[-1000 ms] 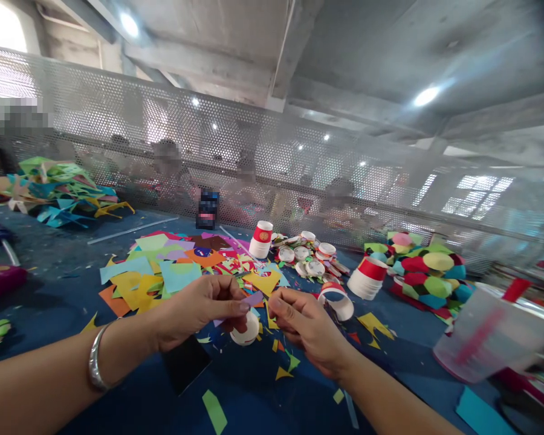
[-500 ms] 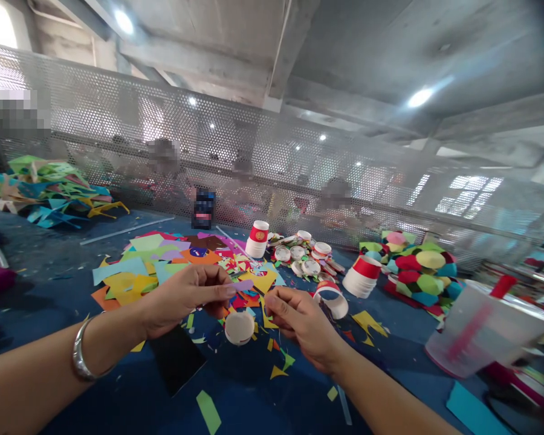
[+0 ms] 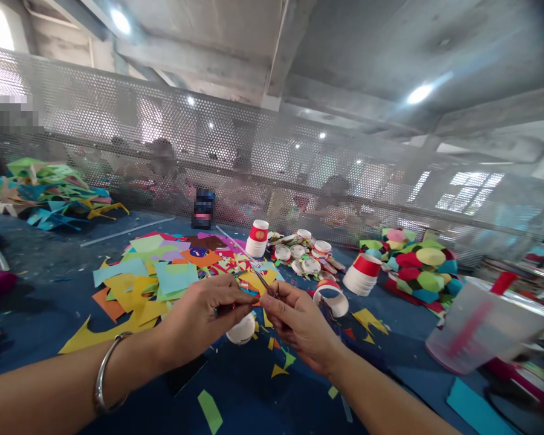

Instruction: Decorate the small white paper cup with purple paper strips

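Note:
My left hand [image 3: 213, 314], with a silver bangle at the wrist, has its thumb and fingers pinched together. What they hold is hidden behind the fingertips. Almost touching it is my right hand [image 3: 294, 314], closed on a thin dark pointed tool [image 3: 263, 279] whose kind I cannot make out. The tool points up and away to the left. Below the fingertips a white round cup base [image 3: 242, 332] sits on the blue table, partly covered by my left hand. Coloured paper pieces [image 3: 176, 279] lie heaped behind the hands.
Beyond my right hand are a cut cup ring [image 3: 338, 303], stacked red-and-white cups [image 3: 362, 275] and a pile of cup bases [image 3: 297, 252]. A translucent bucket [image 3: 462, 332] stands at right, near a colourful paper ball [image 3: 419, 266]. A perforated screen [image 3: 236, 139] rises behind the table.
My left hand moved right, up to the right hand. The purple paper strip it pinched is now out of sight. The thin tool in my right hand has come into view.

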Demonstrator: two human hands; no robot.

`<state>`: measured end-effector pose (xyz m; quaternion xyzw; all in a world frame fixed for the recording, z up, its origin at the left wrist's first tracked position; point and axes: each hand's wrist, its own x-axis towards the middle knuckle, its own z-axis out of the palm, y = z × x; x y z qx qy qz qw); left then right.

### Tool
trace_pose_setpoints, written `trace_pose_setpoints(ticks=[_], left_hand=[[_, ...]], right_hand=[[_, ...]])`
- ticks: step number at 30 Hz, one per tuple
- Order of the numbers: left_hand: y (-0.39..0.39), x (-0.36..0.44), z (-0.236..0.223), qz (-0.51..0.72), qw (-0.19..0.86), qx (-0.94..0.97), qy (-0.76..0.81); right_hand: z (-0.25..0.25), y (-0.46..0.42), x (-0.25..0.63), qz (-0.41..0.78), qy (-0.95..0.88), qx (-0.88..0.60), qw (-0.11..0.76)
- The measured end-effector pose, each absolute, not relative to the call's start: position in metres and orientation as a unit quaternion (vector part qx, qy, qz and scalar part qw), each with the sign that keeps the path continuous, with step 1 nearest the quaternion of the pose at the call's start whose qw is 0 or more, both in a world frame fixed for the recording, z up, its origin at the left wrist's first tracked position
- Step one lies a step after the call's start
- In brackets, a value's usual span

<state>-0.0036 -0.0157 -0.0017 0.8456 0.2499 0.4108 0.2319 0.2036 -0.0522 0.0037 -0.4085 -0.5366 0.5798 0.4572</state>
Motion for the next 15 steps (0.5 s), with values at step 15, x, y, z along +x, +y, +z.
trace_pose_setpoints(ticks=[15], left_hand=[[-0.011,0.002,-0.005,0.313,0.581,0.677,0.325]], right_hand=[[0.003,-0.053,0.206,0.483,-0.616,-0.418,0.461]])
